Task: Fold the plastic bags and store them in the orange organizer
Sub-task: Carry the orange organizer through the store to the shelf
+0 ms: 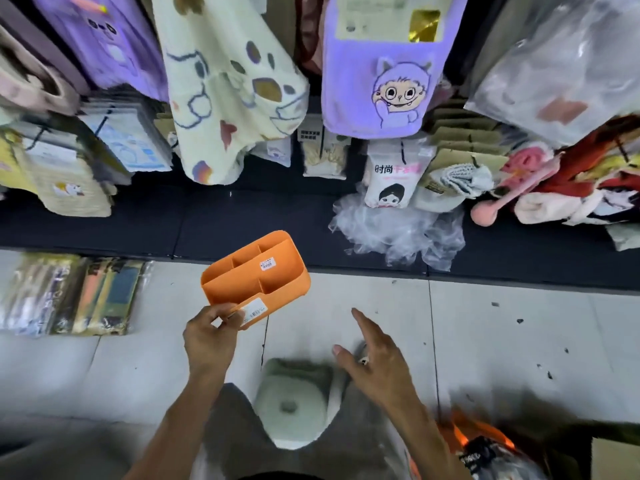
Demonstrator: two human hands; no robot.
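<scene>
Pinching the stiff, light orange plastic compartmented organizer (pixel 255 276) at its rim, left hand (pixel 209 337) fingers clamp; right hand (pixel 377 363) fingers spread.

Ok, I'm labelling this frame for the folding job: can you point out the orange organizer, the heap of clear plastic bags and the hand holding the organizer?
orange organizer (pixel 255 276): head view, on its inner divider.
plastic bags (pixel 398 232): head view, middle of the crumpled heap.
left hand (pixel 209 336): head view, back of the hand.
</scene>
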